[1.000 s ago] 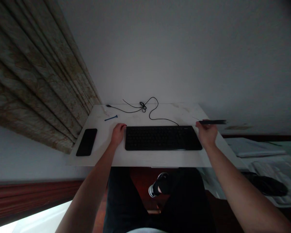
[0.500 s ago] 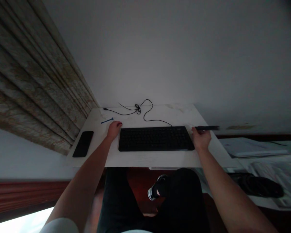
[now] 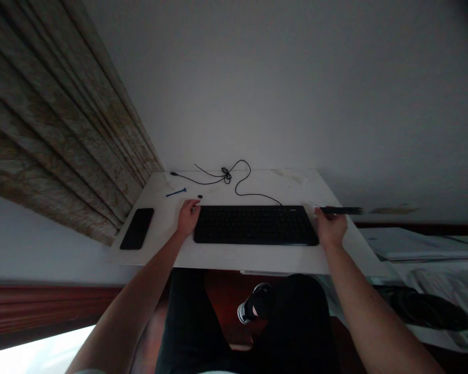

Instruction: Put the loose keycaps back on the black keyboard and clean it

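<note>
My left hand (image 3: 187, 218) is at the upper left corner of a black keyboard (image 3: 255, 226), its fingers loosely curved and slightly apart. Just beyond those fingertips a small black piece (image 3: 200, 197) lies on the white table; its kind is too small to tell. At the keyboard's right end, my right hand (image 3: 331, 228) is closed on a slim black brush-like tool (image 3: 343, 211), which points sideways to the right with a fuzzy far end. The keyboard's cable (image 3: 253, 194) runs from its back edge to a tied bundle near the wall.
A small blue stick with a wider head (image 3: 176, 192) lies beyond the left hand. At the table's left side rests a black phone (image 3: 137, 228). A patterned curtain (image 3: 81, 104) hangs at left; papers (image 3: 421, 243) and a dark bundle (image 3: 432, 309) lie to the right, below.
My left hand has let go of the small black piece, now lying on the table, and has drawn back slightly toward me. The right hand still holds the tool. The view has shifted a little.
</note>
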### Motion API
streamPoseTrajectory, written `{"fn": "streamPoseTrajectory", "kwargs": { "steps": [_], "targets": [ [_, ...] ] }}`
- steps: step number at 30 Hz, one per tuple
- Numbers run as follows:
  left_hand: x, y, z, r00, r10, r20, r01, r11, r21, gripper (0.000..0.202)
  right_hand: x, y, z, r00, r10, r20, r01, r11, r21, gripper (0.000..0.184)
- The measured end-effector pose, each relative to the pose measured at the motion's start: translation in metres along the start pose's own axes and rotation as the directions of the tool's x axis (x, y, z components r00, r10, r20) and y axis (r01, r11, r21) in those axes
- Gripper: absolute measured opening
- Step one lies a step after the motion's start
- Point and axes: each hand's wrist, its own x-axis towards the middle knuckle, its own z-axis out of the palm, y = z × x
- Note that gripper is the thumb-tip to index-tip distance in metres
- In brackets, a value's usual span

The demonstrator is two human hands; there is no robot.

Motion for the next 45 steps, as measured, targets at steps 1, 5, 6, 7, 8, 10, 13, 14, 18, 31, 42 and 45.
{"fn": "streamPoseTrajectory", "kwargs": {
  "steps": [1,5,6,7,8,10,13,14,18,31,42,45],
  "targets": [
    [-0.003,0.001,0.000,0.999,0.024,0.026,-0.024,1.000,0.009,0.021,0.000,-0.001,0.000,1.000,0.024,-0.010,-0.024,0.999,0.022,0.042],
    [-0.008,0.007,0.001,0.993,0.087,0.084,-0.092,0.994,0.052,0.018,0.003,-0.003,0.001,0.990,0.143,-0.017,-0.138,0.974,0.181,0.048],
    [-0.008,0.009,0.001,0.992,0.094,0.090,-0.099,0.993,0.058,0.017,0.005,-0.004,0.001,0.987,0.162,-0.011,-0.157,0.967,0.202,0.049],
    [-0.008,0.009,0.001,0.990,0.101,0.099,-0.108,0.992,0.062,0.017,0.006,-0.005,0.001,0.984,0.176,-0.006,-0.171,0.963,0.207,0.049],
    [-0.008,0.010,0.001,0.988,0.110,0.112,-0.118,0.991,0.063,0.016,0.006,-0.008,0.002,0.983,0.184,0.000,-0.180,0.963,0.200,0.049],
    [-0.007,0.010,0.001,0.983,0.128,0.131,-0.136,0.989,0.060,0.017,0.005,-0.018,0.006,0.987,0.162,0.012,-0.162,0.973,0.166,0.048],
    [-0.006,0.008,0.001,0.982,0.131,0.135,-0.137,0.990,0.038,0.021,-0.007,-0.048,0.023,0.996,0.010,0.086,-0.018,0.996,0.093,0.047],
    [-0.006,0.007,0.001,0.982,0.130,0.140,-0.136,0.990,0.033,0.022,-0.014,-0.062,0.033,0.988,-0.050,0.143,0.039,0.996,0.079,0.046],
    [-0.005,0.005,0.002,0.975,0.142,0.169,-0.147,0.989,0.013,0.022,-0.054,-0.123,0.085,0.900,-0.161,0.405,0.096,0.980,0.176,0.044],
    [-0.005,0.000,0.005,0.986,0.085,0.143,-0.081,0.996,-0.030,0.053,-0.150,-0.174,0.212,0.330,-0.138,0.934,-0.126,0.974,0.188,0.025],
    [-0.007,-0.003,0.006,0.998,-0.004,0.071,0.016,0.985,-0.172,0.078,-0.145,-0.173,0.216,0.245,-0.232,0.941,0.278,0.947,0.161,0.018],
    [-0.005,-0.001,0.004,0.993,0.056,0.107,-0.047,0.995,-0.090,0.057,-0.145,-0.170,0.218,0.257,-0.214,0.942,0.240,0.959,0.152,0.019]
  ]
}}
